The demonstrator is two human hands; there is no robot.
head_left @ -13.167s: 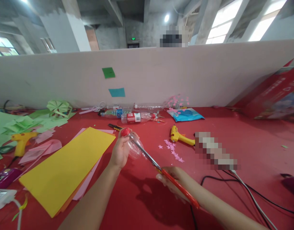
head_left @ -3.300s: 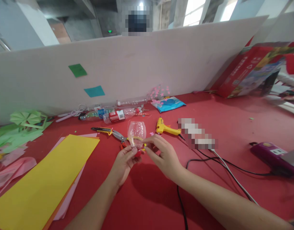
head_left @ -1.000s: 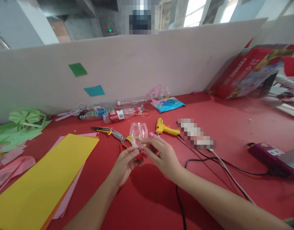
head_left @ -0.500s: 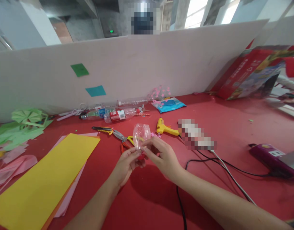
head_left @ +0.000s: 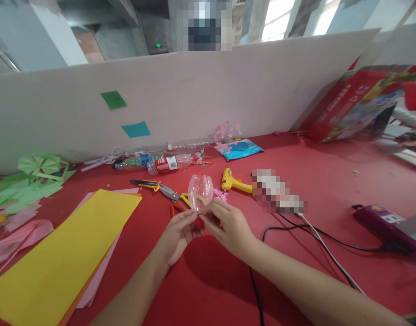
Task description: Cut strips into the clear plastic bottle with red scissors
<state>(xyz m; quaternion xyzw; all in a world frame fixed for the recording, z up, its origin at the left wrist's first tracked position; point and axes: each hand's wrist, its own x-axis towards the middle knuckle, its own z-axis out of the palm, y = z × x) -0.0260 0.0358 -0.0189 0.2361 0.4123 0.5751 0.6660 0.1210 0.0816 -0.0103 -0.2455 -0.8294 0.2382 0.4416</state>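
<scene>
A clear, ribbed piece of plastic bottle stands up from between my hands above the red table, its wide end at the top. My left hand pinches its narrow lower end between thumb and fingers. From the other side, my right hand closes its thumb and fingertips on the same lower end, close to the left fingertips. Something red shows below the fingers, mostly hidden. Just behind the bottle piece lie scissors with yellow and orange-red handles, partly covered by it.
A yellow glue gun, a utility knife and pink paper stars lie beyond my hands. Yellow paper is at left. Plastic bottles line the white partition. Black cables and a purple device are at right.
My right fingers have moved slightly down and left, closing on the lower end of the bottle piece. My left hand stays nearly in place.
</scene>
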